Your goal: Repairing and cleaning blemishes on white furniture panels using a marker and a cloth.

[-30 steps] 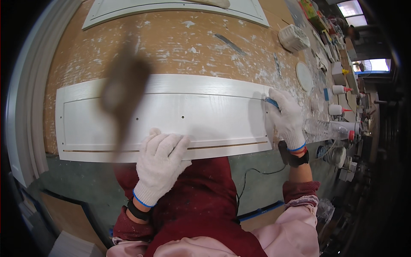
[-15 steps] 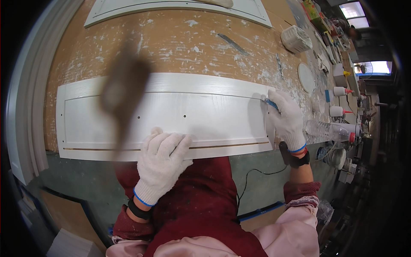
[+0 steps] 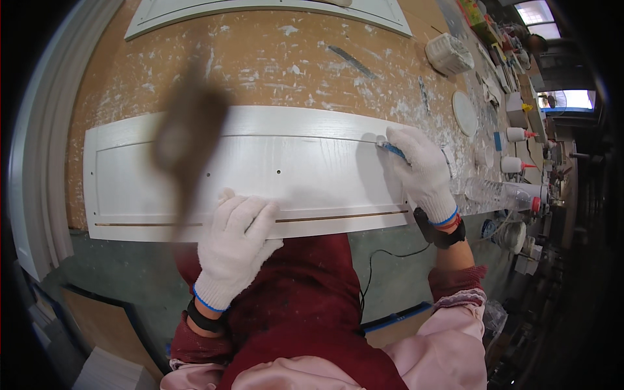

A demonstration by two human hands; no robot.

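Observation:
A long white panel [image 3: 325,159] with a recessed middle and small holes lies across the worktable before me. My left hand [image 3: 235,240], in a white knit glove, rests at the panel's near edge. Its fingers lie on the face of the panel, and the thumb is by the edge. My right hand [image 3: 422,166], gloved alike, is closed over the panel's right end. From its fingers sticks out a small blue, flat, scraper-like piece [image 3: 392,149]. Its tip is at the far inner edge of the recess; the glove hides the rest.
Another white panel [image 3: 260,14] lies at the far side of the putty-spotted brown table [image 3: 260,75]. To the right are a white tub [image 3: 450,54], a round lid [image 3: 465,116], red-tipped bottles [image 3: 512,165] and a clear plastic bottle [image 3: 491,192]. A blurred dark object [image 3: 190,127] hangs close to the camera.
My right hand has moved left along the panel's far inner edge with the blue piece. My left hand has slid slightly left along the near edge.

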